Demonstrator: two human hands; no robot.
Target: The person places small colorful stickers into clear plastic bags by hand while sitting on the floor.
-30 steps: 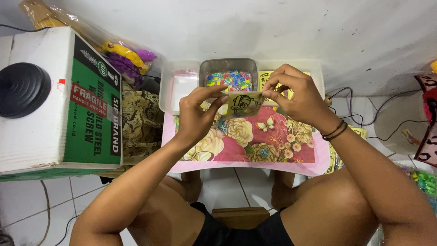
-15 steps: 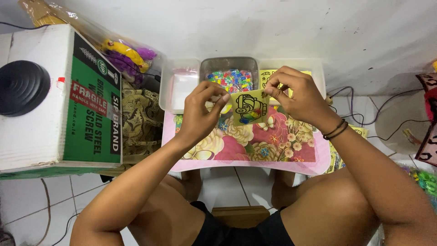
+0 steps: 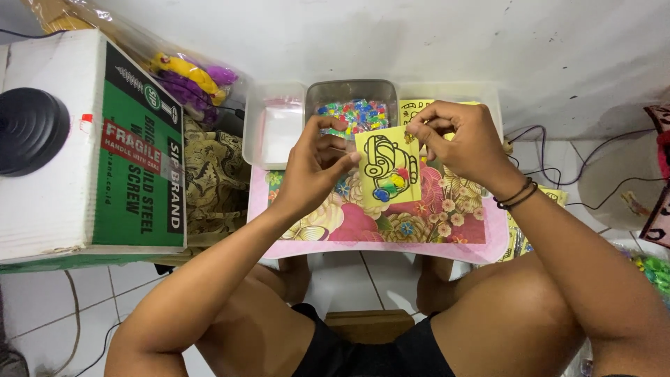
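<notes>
Right, a big cardboard box (image 3: 91, 146) sat left of the flowered tabletop (image 3: 391, 223). Over it, the left hand (image 3: 310, 171) and right hand (image 3: 464, 139) pinched a yellow card (image 3: 387, 167) upright between them, just before the bead tray (image 3: 352, 115).

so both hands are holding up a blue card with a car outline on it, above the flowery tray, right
Not quite: the card is yellow, not blue. The head view shows the left hand and the right hand pinching it by its edges above the flowery tray. It does carry a black car outline, with a few coloured bits stuck near the bottom.
</notes>
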